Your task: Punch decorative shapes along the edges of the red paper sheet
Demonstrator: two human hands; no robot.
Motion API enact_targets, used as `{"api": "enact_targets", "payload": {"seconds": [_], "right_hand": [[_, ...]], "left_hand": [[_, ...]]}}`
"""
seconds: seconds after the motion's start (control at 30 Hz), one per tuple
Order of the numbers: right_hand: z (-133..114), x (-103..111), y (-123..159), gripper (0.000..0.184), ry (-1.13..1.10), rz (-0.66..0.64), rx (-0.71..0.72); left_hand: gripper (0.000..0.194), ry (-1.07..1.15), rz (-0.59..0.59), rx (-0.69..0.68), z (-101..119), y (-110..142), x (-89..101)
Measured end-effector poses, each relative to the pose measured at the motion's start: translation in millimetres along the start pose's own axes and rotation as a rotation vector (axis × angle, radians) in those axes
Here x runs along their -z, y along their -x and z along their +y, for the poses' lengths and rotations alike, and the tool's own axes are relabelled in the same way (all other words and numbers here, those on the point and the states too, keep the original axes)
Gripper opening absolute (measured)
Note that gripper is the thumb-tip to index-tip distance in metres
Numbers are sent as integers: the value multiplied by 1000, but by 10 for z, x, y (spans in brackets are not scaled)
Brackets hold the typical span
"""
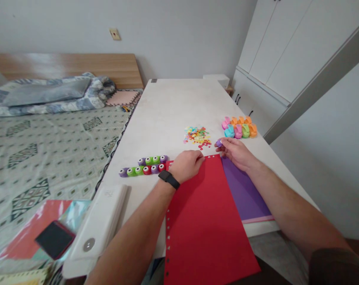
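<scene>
Left hand (185,166) flat on red cardstock (203,225), right hand (235,153) pinching a small purple craft punch (219,143) beside purple card (241,190), both over the worktop (167,118).

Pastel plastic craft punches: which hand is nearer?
Right hand, just below the pastel craft punches, not touching. Left hand is farther left, resting on the red paper sheet.

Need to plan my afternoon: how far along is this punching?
Done: holes line the red paper sheet's left edge and part of its top; confetti lies piled. In hand: the right hand holds a purple craft punch, the left hand presses the sheet. Left: its right edge and the purple sheet show no holes.
</scene>
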State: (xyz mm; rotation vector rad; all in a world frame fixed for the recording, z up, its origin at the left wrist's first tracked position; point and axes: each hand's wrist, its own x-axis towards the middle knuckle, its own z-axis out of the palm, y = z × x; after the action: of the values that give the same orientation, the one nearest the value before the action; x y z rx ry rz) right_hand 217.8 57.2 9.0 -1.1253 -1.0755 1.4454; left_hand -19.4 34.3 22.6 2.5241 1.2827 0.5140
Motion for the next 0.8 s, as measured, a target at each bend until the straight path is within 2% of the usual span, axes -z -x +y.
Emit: {"api": "enact_targets", "payload": {"seconds": [0.23,0.53,0.8], "right_hand": [[16,1,-12,38,-20,40,3],[16,-18,-17,32,-46,31,36],[-39,-53,-2,37,-118,17,-3]], "left_hand": [[28,3,-8,16,9,-5,14],[27,-6,-19,18,33,-6,3],[27,-19,-35,23,34,-14,-3]]}}
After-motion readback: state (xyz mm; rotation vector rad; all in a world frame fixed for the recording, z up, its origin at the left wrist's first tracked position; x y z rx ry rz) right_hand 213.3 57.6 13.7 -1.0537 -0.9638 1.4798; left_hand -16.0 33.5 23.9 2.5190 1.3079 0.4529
